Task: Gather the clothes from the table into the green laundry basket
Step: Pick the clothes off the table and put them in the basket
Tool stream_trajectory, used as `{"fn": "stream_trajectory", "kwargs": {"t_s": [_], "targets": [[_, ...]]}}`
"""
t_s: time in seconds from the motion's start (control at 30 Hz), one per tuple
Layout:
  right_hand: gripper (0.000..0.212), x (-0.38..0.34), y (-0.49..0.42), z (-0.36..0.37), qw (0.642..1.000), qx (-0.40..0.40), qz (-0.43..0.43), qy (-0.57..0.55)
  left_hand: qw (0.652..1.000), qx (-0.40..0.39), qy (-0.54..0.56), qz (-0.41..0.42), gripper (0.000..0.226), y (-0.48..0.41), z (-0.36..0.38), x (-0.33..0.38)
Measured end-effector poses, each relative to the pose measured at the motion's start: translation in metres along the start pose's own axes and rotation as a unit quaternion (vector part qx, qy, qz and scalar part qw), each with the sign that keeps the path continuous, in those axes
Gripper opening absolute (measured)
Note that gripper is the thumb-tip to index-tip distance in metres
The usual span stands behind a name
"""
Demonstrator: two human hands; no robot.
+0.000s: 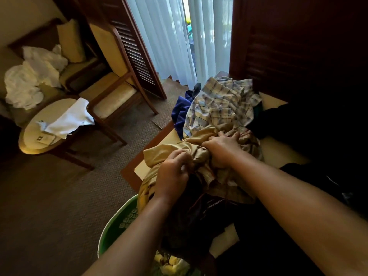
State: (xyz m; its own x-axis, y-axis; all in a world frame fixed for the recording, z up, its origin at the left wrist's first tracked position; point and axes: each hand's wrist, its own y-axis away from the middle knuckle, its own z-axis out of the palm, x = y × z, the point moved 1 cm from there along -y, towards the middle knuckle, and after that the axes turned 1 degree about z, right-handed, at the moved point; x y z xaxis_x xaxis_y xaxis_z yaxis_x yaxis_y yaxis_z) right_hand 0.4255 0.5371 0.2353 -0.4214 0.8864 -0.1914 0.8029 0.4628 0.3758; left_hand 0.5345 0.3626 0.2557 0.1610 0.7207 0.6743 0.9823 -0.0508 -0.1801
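Observation:
A pile of clothes lies on the wooden table point(131, 172). My left hand point(173, 172) and my right hand point(221, 146) both grip a tan garment point(169, 150) bunched at the near end of the pile. Behind it lie a plaid shirt point(221, 104) and a blue garment point(180, 111). Dark clothes point(298, 124) spread over the right of the table and hang off the near edge under my hands. The green laundry basket point(113, 228) stands on the floor below my left forearm, with some yellow cloth point(173, 264) inside.
A wooden armchair point(115, 96) stands to the left on the carpet. A small round table point(45, 128) holds a white cloth. White linen point(31, 76) is heaped on a seat at far left. Sheer curtains point(179, 36) and louvred wooden doors are behind.

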Motion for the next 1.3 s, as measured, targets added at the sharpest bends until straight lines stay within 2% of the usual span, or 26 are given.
{"fn": "stream_trajectory", "kwargs": {"t_s": [0.1, 0.2, 0.3, 0.37, 0.43, 0.5, 0.6, 0.7, 0.8, 0.87, 0.9, 0.93, 1.0, 1.07, 1.17, 1.27, 1.3], "targets": [[0.028, 0.010, 0.028, 0.000, 0.993, 0.091, 0.011, -0.076, 0.999, 0.033, 0.006, 0.002, 0.027, 0.005, 0.003, 0.012], [0.024, 0.021, 0.055, -0.006, 0.967, 0.205, 0.038, -0.145, 0.998, 0.064, 0.025, 0.000, 0.027, 0.003, 0.009, 0.031], [0.025, 0.031, 0.086, -0.025, 0.938, 0.297, 0.105, -0.146, 0.998, 0.050, -0.006, -0.039, 0.067, -0.002, 0.016, 0.047], [0.019, 0.038, 0.106, -0.031, 0.909, 0.366, 0.126, -0.152, 0.994, 0.009, -0.048, -0.101, 0.093, -0.003, 0.018, 0.050], [0.019, 0.045, 0.120, -0.030, 0.884, 0.412, 0.108, -0.194, 0.984, -0.036, -0.082, -0.151, 0.096, -0.003, 0.019, 0.045], [0.015, 0.047, 0.130, -0.027, 0.878, 0.407, 0.074, -0.243, 0.974, -0.047, -0.084, -0.205, 0.076, -0.001, 0.021, 0.035], [0.017, 0.039, 0.137, -0.019, 0.899, 0.334, -0.010, -0.282, 0.968, 0.057, 0.049, -0.240, 0.031, -0.005, 0.015, 0.030], [0.034, 0.028, 0.138, -0.007, 0.911, 0.303, -0.038, -0.279, 0.950, 0.133, 0.176, -0.220, 0.017, -0.019, -0.002, 0.053], [0.067, 0.026, 0.144, -0.003, 0.877, 0.311, 0.000, -0.366, 0.943, 0.106, 0.282, -0.143, 0.023, -0.031, -0.008, 0.089], [0.095, 0.031, 0.148, -0.004, 0.846, 0.303, 0.039, -0.437, 0.942, 0.051, 0.322, -0.075, 0.036, -0.030, -0.007, 0.117], [0.104, 0.039, 0.148, -0.005, 0.844, 0.277, 0.087, -0.451, 0.946, 0.019, 0.322, -0.045, 0.043, -0.029, -0.005, 0.129], [0.103, 0.047, 0.150, -0.006, 0.858, 0.231, 0.126, -0.442, 0.951, -0.016, 0.309, -0.008, 0.048, -0.028, -0.001, 0.139], [0.081, 0.063, 0.156, -0.003, 0.905, 0.097, 0.166, -0.381, 0.963, -0.081, 0.250, 0.057, 0.050, -0.026, 0.007, 0.152], [0.071, 0.078, 0.157, -0.001, 0.925, 0.069, 0.164, -0.337, 0.962, -0.118, 0.234, 0.073, 0.056, -0.024, 0.015, 0.152], [0.062, 0.080, 0.158, -0.003, 0.908, 0.128, 0.153, -0.367, 0.969, -0.114, 0.219, 0.026, 0.071, -0.021, 0.019, 0.138], [0.064, 0.070, 0.165, -0.009, 0.873, 0.256, 0.136, -0.393, 0.987, -0.104, 0.121, 0.008, 0.078, -0.027, 0.020, 0.108], [0.066, 0.072, 0.163, -0.008, 0.862, 0.280, 0.161, -0.392, 0.991, -0.105, 0.086, 0.011, 0.079, -0.030, 0.018, 0.100]]}}
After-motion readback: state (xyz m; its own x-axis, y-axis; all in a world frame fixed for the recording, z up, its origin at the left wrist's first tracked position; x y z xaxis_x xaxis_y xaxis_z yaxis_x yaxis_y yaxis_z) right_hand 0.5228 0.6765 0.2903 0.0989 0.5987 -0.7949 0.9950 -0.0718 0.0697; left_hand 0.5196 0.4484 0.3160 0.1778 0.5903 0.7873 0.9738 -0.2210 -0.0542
